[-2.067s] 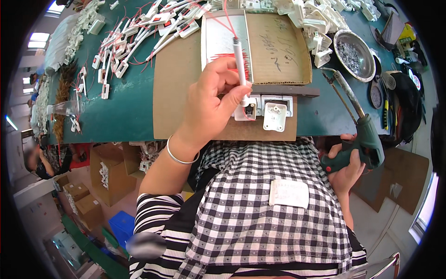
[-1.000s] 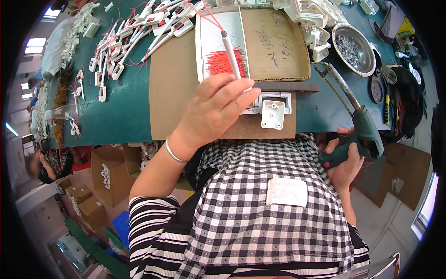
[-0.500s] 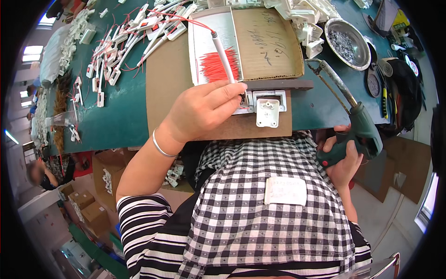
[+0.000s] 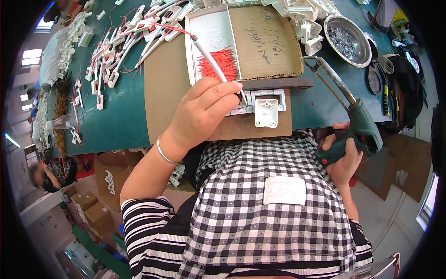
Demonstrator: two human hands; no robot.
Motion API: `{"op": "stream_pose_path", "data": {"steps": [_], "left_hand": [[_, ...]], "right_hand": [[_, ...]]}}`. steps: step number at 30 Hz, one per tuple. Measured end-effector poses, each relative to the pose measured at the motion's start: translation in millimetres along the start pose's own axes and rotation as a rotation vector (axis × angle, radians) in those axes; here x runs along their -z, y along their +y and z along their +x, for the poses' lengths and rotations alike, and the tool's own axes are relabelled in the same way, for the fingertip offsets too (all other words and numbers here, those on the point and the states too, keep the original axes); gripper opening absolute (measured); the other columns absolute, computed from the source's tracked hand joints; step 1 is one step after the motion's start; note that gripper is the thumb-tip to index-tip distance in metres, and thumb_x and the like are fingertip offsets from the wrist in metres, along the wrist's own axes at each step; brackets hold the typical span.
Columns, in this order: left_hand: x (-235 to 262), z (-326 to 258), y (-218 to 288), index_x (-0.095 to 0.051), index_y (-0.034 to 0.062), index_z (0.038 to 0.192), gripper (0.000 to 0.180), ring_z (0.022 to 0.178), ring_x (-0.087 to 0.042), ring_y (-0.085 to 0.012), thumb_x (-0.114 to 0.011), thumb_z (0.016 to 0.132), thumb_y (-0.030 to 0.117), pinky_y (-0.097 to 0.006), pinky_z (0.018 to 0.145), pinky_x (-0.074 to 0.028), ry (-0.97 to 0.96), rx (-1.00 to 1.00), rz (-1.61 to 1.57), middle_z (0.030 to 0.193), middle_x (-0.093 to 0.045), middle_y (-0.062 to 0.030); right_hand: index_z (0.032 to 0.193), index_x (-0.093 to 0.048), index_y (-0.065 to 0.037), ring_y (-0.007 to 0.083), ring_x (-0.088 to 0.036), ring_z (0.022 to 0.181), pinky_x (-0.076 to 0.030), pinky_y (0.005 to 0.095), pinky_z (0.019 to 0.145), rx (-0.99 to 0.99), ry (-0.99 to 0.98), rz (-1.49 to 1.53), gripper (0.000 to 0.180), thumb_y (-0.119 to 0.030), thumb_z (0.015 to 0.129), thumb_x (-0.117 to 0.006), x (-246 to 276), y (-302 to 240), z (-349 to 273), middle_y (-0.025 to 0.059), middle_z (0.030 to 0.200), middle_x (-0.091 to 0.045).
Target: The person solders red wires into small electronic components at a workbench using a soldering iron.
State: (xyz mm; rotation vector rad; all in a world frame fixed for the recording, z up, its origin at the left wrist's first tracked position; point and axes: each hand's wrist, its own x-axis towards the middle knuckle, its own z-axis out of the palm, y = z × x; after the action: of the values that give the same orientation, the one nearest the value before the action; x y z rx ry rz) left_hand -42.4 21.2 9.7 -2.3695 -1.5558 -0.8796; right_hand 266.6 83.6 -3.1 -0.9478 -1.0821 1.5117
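Note:
Between the fingers of my left hand (image 4: 204,104) is a white cable (image 4: 210,58), held tilted with its upper end leaning left and thin red wires coming out there. Its narrow lower end points down at a small white plastic housing (image 4: 241,103) in front of a dark bar; my fingers partly hide that housing. Beside it lie a white frame (image 4: 274,95) and a white plastic cover (image 4: 266,113). At the right, my right hand (image 4: 344,156) grips a green soldering gun (image 4: 360,125) by its handle, its metal tip raised over the table edge.
A cardboard box (image 4: 267,69) with a white tray of red wires (image 4: 217,63) stands ahead. Finished-looking white cables with switches (image 4: 111,60) pile up at the left. A metal bowl (image 4: 329,39) of grey scraps and several tools, including yellow-handled pliers (image 4: 385,100), lie at the right.
The white cable has tilted further, its upper end swinging left and slightly down. My left hand has turned a little with it; my right hand and the soldering gun stay nearly still.

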Motion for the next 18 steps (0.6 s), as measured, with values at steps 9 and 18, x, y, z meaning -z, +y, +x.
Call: {"op": "stream_pose_path", "data": {"steps": [9,18], "left_hand": [[3,2,-9,-0.064,0.0051,0.091,0.023,0.08,-0.061,-0.0201,-0.064,0.068,0.003,-0.03,0.069,-0.054,-0.018,-0.106,0.01,0.1,-0.062,-0.0041],[14,19,-5,-0.064,0.0027,0.086,0.02,0.079,-0.062,-0.0202,-0.065,0.065,0.004,-0.029,0.065,-0.054,-0.246,-0.195,0.123,0.096,-0.062,-0.0072]], "right_hand": [[0.122,-0.042,0.005,0.0182,-0.057,0.061,-0.048,0.0297,0.055,-0.007,-0.015,0.017,0.039,-0.015,0.088,-0.047,2,2,-1,0.0197,0.104,-0.057],[0.123,-0.042,0.005,0.0186,-0.057,0.061,-0.048,0.0295,0.054,-0.029,0.005,0.004,0.041,-0.016,0.088,-0.048,0,2,2,0.0198,0.105,-0.057]]}}
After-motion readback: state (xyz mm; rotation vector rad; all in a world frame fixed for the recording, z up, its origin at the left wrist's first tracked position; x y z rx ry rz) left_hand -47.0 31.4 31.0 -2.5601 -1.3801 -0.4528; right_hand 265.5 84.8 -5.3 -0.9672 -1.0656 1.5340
